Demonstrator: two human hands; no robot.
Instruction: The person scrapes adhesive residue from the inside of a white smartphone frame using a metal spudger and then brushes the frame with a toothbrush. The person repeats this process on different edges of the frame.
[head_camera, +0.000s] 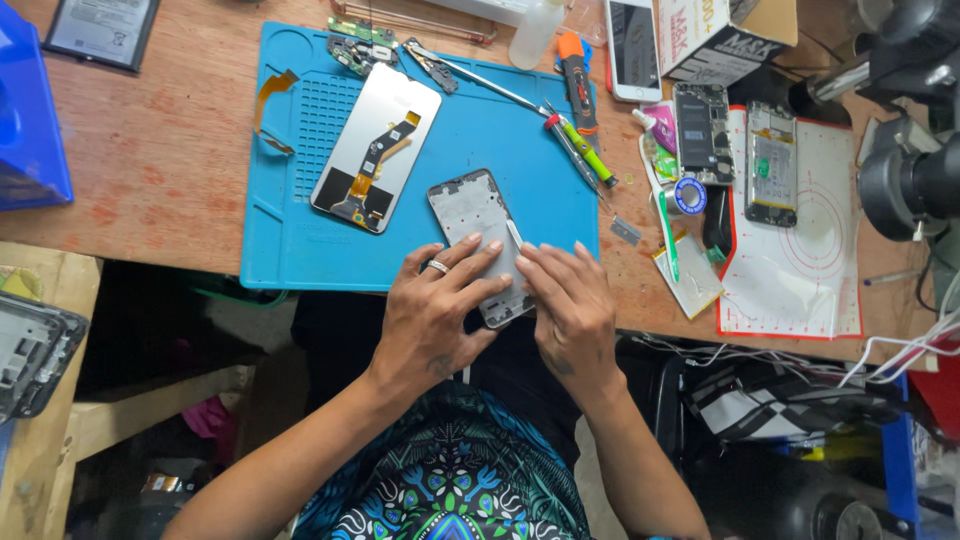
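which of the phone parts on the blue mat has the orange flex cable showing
The detached screen panel lying left of the grey phone frame that both hands hold; the frame shows no cable.

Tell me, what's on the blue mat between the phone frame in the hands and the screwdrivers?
Nothing: the head view shows bare blue mat between the phone frame and the screwdrivers.

both hands meet palms down, left hand (432, 318) fingers spread, right hand (572, 312) fingertips pinched.

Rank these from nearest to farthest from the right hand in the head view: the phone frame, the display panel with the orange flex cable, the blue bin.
1. Phone frame: under the right hand, touching.
2. Display panel: up-left on the blue mat.
3. Blue bin: far left edge.
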